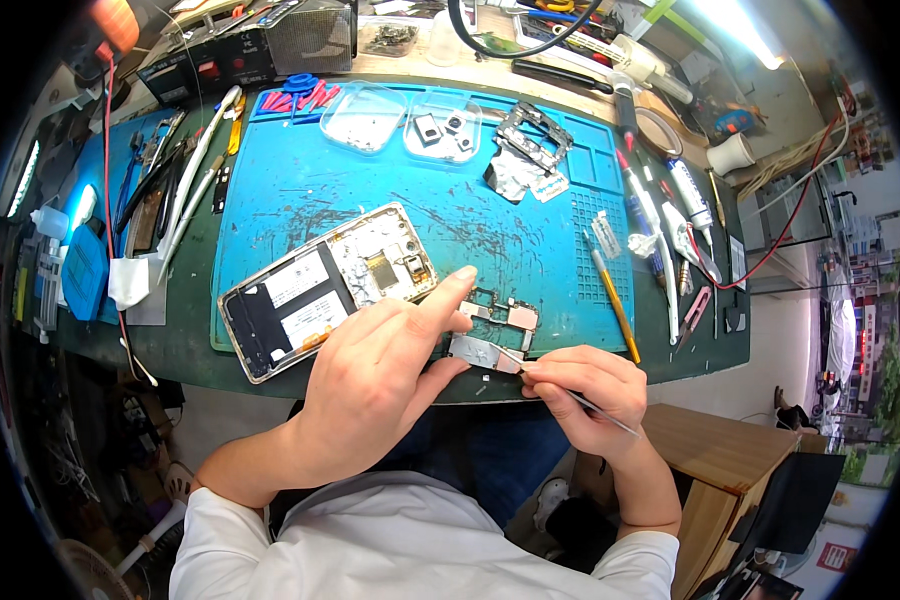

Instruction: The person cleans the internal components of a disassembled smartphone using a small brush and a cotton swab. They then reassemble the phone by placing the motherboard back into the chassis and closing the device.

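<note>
My left hand (390,365) has its thumb at the left edge of a phone circuit board (485,350) with a metal shield, its index finger raised and curved above, other fingers partly hidden. My right hand (590,395) grips a thin metal pick (615,420), its tip on the board's lower part. An opened phone (285,320) with its internals showing lies left of the board, partly behind my left hand. Small loose bits sit below the board.
A blue silicone mat (330,180) holds two clear containers (445,125), loose metal frames (530,140) and a yellow pen-like tool (615,305). Tools and syringes (685,190) crowd the right; tweezers and tools (190,190) the left. A wooden cabinet (720,440) stands at lower right.
</note>
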Available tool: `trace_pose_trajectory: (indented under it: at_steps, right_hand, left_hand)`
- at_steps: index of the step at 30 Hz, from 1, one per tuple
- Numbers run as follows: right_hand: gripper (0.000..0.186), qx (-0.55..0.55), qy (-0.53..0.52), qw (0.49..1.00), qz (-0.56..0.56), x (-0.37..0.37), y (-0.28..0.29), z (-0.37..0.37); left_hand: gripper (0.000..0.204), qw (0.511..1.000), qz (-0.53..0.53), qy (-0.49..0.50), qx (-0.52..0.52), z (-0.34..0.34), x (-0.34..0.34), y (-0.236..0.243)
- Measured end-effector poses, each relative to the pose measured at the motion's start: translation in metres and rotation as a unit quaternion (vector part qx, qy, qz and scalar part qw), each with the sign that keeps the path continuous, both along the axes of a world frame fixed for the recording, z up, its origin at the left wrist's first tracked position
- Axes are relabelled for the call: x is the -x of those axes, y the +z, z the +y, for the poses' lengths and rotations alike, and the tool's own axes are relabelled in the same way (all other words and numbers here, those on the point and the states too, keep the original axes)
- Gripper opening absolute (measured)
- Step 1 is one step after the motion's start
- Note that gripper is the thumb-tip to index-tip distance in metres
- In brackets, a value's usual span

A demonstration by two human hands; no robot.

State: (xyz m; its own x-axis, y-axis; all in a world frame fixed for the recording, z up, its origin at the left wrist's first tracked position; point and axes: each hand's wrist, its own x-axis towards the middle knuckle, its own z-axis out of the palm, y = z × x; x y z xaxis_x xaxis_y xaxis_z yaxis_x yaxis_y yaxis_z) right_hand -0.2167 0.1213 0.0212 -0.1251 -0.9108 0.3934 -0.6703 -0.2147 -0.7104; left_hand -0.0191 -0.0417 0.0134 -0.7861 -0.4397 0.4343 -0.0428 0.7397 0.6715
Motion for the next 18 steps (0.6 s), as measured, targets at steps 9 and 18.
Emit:
trace_pose_trajectory:
  at_steps: [9,18]
  right_hand:
    - [0.016,0.011,-0.010,0.997,-0.080,0.006,0.000,0.007]
    - [0.025,0.108,-0.083,0.984,-0.116,-0.007,0.023,0.009]
  left_hand:
    - [0.082,1.000,0.003,0.002,0.002,0.000,-0.001,-0.002]
    - [0.081,1.000,0.014,-0.005,-0.004,0.000,-0.006,-0.004]
